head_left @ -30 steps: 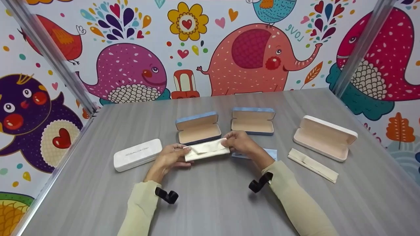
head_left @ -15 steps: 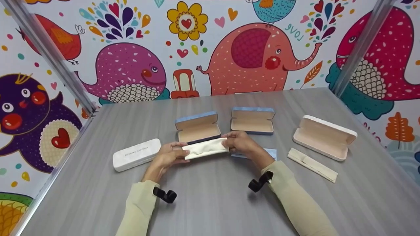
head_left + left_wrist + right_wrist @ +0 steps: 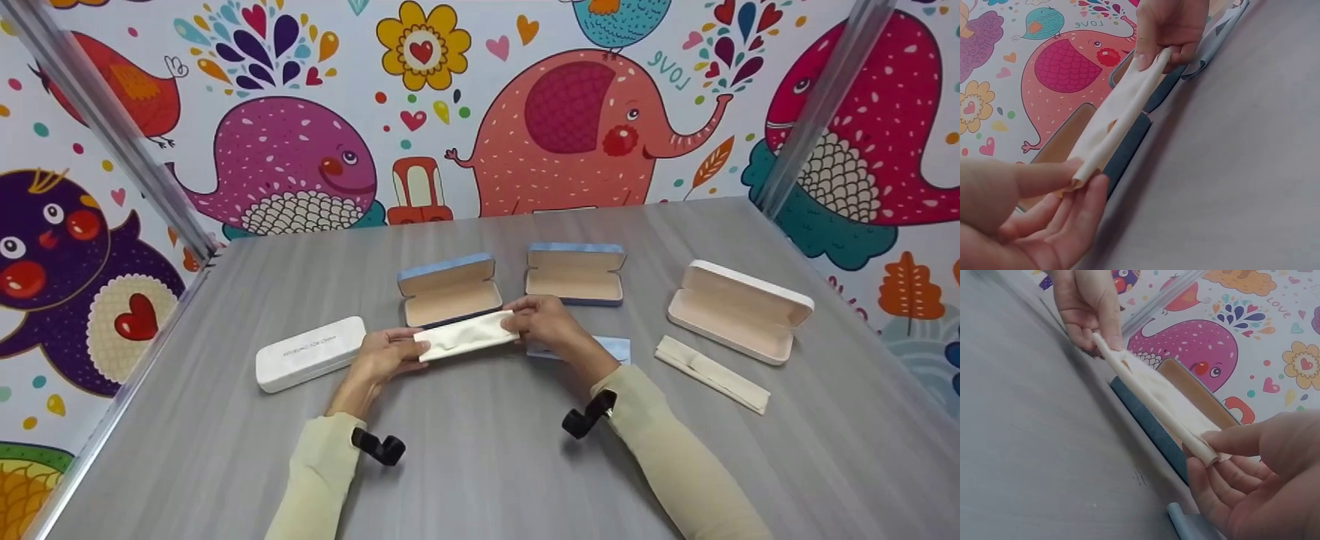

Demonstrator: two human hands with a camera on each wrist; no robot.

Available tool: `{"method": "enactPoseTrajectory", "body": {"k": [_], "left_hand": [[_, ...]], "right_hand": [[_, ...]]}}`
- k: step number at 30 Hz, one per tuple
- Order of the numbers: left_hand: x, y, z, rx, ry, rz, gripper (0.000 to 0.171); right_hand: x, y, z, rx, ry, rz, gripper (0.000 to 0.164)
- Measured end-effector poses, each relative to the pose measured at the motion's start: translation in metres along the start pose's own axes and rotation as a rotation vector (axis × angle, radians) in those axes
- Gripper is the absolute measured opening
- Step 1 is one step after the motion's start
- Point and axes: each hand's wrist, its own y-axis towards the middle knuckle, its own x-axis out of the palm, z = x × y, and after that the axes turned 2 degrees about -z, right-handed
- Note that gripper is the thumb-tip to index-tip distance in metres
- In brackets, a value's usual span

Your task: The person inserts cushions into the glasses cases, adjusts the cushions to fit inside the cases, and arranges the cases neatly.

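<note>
A folded cream cloth (image 3: 465, 337) is stretched between both hands, just in front of an open blue glasses case (image 3: 454, 301) with a beige lining. My left hand (image 3: 381, 360) pinches the cloth's left end between thumb and fingers. At the other end my right hand (image 3: 551, 326) pinches it the same way. In the left wrist view the cloth (image 3: 1114, 121) shows a rolled long edge and a small gap in its fold. The right wrist view shows the cloth (image 3: 1157, 396) held above the near wall of the blue case (image 3: 1148, 427).
A second open blue case (image 3: 574, 285) stands behind my right hand, with a folded light-blue cloth (image 3: 616, 349) partly hidden under that wrist. At the right are an open white case (image 3: 739, 311) and another folded cream cloth (image 3: 712, 375). A closed white case (image 3: 311, 354) lies at left.
The cloth's fold has turned from facing up with its flap visible to a smoother face, and both hands have shifted slightly left and away from me, toward the blue case.
</note>
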Motion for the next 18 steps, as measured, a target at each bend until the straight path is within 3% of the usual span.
{"method": "enactPoseTrajectory", "body": {"k": [9,18], "left_hand": [[-0.001,0.005,0.012,0.007,-0.032,0.105,0.043],[-0.001,0.017,0.024,-0.049,0.050,0.179,0.043]], "right_hand": [[0.011,0.015,-0.004,-0.024,0.033,0.101,0.026],[0.017,0.030,-0.015,0.016,-0.085,0.215,0.025]]}}
